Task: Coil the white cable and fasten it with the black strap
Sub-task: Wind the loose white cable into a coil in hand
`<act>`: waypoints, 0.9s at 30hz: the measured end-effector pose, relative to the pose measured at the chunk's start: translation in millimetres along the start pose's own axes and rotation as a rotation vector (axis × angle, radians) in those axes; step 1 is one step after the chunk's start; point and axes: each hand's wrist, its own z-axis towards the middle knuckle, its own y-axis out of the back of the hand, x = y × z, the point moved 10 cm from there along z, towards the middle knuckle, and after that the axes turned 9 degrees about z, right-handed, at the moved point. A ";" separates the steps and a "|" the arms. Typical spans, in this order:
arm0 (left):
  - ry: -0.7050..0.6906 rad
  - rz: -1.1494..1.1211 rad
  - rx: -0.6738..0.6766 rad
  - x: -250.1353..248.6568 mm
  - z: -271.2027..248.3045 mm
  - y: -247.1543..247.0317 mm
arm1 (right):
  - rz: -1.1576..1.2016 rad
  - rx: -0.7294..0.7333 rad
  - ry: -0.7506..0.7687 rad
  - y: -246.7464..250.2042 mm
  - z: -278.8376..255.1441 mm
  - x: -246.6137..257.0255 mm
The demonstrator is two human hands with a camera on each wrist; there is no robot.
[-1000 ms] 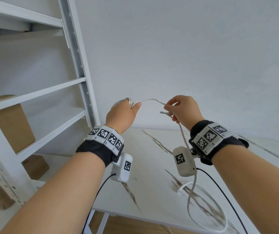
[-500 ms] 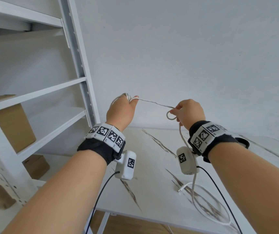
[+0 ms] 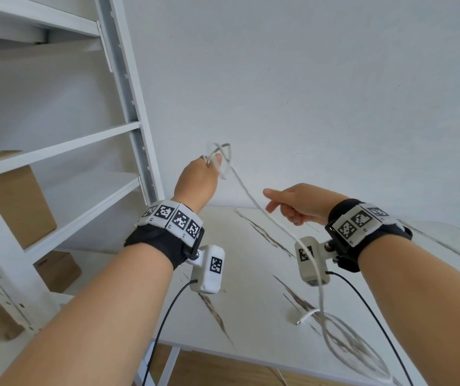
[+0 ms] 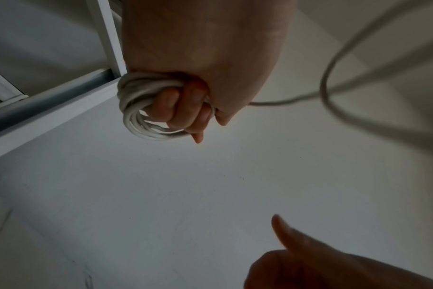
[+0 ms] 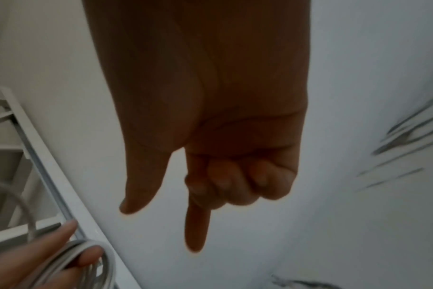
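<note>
The left hand [image 3: 195, 185] is gripping a coil of white cable [image 4: 146, 121] wound round its curled fingers, raised above the desk's [image 3: 251, 302] far edge. Slack is trailing down past the right hand [image 3: 298, 204] to the desk's near right corner. The right hand is pointing its index finger, the other fingers curled, holding nothing.

Left wristband [image 3: 171, 217], right wristband [image 3: 359, 222]: black strap, white segments with square tags. White camera pod [image 3: 209, 270] under each, 1 tag, black cable [image 3: 164, 316].
</note>
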 end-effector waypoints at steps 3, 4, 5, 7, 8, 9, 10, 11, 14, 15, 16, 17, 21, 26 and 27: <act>0.034 -0.022 0.023 -1.9 -1.9 -3.4 | 0.176 0.093 0.006 -9.2 -4.3 8.0; 0.042 -0.025 0.020 -2.1 -1.6 -3.8 | 0.216 0.121 0.020 -11.7 -5.5 11.9; 0.042 -0.024 0.018 -2.8 -1.6 -4.1 | 0.242 0.140 0.033 -12.8 -6.7 15.3; 0.053 -0.002 0.037 -1.3 -2.2 -6.7 | 0.240 0.134 0.052 -11.3 -8.5 19.9; 0.062 0.020 0.056 0.6 -2.6 -9.0 | 0.218 0.116 0.062 -9.7 -9.1 21.8; 0.064 0.054 0.070 2.2 -1.7 -11.7 | 0.189 0.094 0.076 -7.7 -9.5 24.1; 0.068 0.098 0.088 4.5 -0.7 -14.7 | 0.161 0.071 0.093 -6.2 -9.6 27.3; 0.066 0.150 0.102 6.1 0.2 -17.6 | 0.139 0.057 0.112 -5.6 -10.2 31.5; 0.040 0.309 0.112 6.3 0.2 -22.9 | 0.069 0.115 0.161 -18.3 -15.3 50.2; 0.029 0.360 0.103 6.0 0.4 -23.2 | 0.031 0.160 0.169 -26.7 -18.1 56.9; 0.024 0.405 0.096 5.8 0.0 -23.4 | -0.013 0.205 0.174 -35.9 -21.2 62.9; 0.022 0.441 0.098 6.4 0.0 -24.3 | -0.056 0.245 0.177 -44.5 -24.3 67.5; 0.040 0.513 0.119 9.7 -0.4 -23.8 | -0.179 0.348 0.179 -68.3 -34.2 74.4; 0.025 0.586 0.109 9.3 0.5 -17.3 | -0.345 0.445 0.107 -89.8 -45.5 67.3; 0.025 0.597 0.108 8.8 0.1 -16.2 | -0.390 0.461 0.091 -94.6 -47.2 65.0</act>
